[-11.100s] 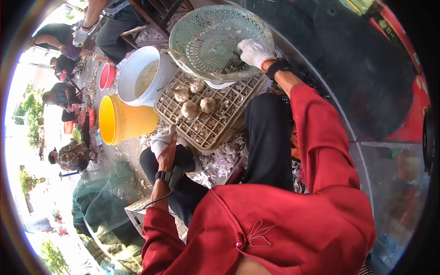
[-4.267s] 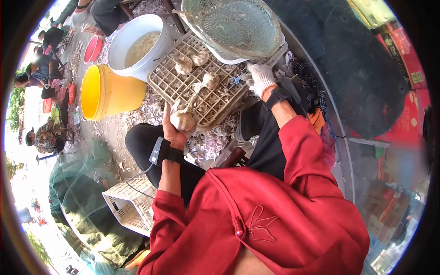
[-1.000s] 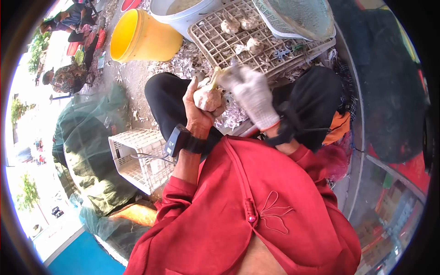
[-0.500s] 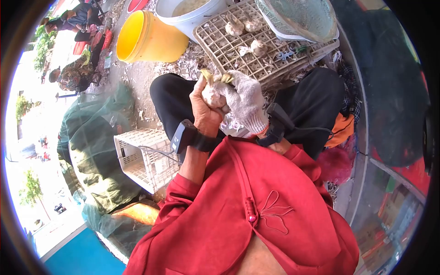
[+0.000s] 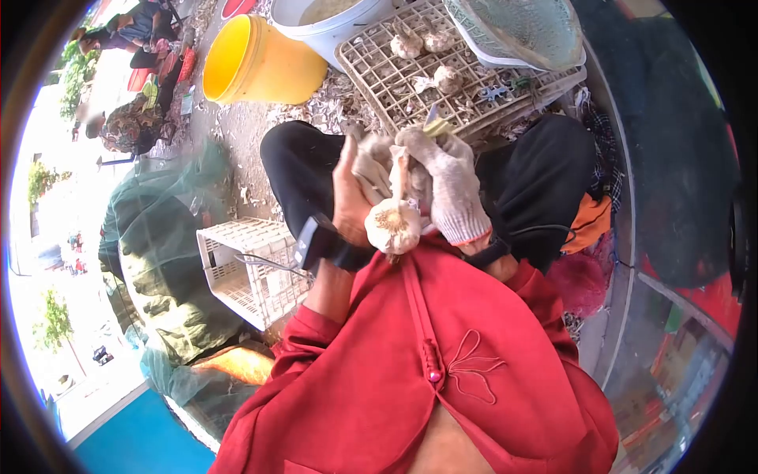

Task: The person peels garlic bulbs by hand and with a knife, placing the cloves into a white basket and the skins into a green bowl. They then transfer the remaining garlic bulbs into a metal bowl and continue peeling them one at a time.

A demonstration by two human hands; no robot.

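A garlic bulb (image 5: 393,228) with a pale dry stem (image 5: 400,172) lies between my hands, its round end towards my body. My left hand (image 5: 351,189) is closed beside the bulb and stem, its bare thumb raised; pale fabric covers its curled fingers, partly hidden. My right hand (image 5: 456,186), in a whitish knit glove, pinches the stem near its upper end. Something yellowish (image 5: 436,124) shows at the right fingertips, too small to make out. Several more garlic bulbs (image 5: 407,44) rest on the plastic lattice crate (image 5: 371,67) beyond my knees.
A yellow bucket (image 5: 276,63), a white bucket (image 5: 320,31) and a greenish basket (image 5: 521,31) stand ahead. At left are a white crate (image 5: 253,268) and a green net sack (image 5: 162,261). Dry garlic skins (image 5: 339,95) litter the ground. People (image 5: 130,118) sit at far left.
The garlic bulb has turned, its round end now nearer my body and its stem pointing away. My right hand has shifted slightly right; the hands are a little further apart.
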